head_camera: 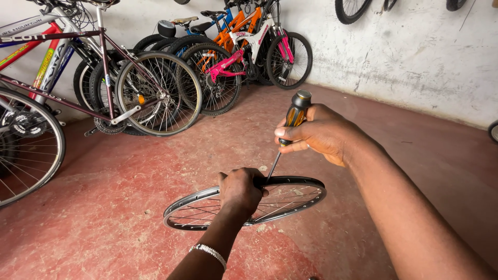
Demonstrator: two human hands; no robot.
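A bare spoked bicycle rim (306, 193) is held nearly flat above the red floor. My left hand (239, 191) grips the rim at its near side, fingers curled over the edge. My right hand (317, 134) is closed round a screwdriver (293, 116) with a black and orange handle. The screwdriver's thin shaft slants down to the rim's edge just right of my left hand. A beaded bracelet (209, 253) sits on my left wrist.
Several bicycles lean along the back wall, among them a maroon one (104, 78) on the left and a pink and white one (259, 46). A large wheel (26, 150) stands at the far left. More wheels (350, 9) hang on the white wall.
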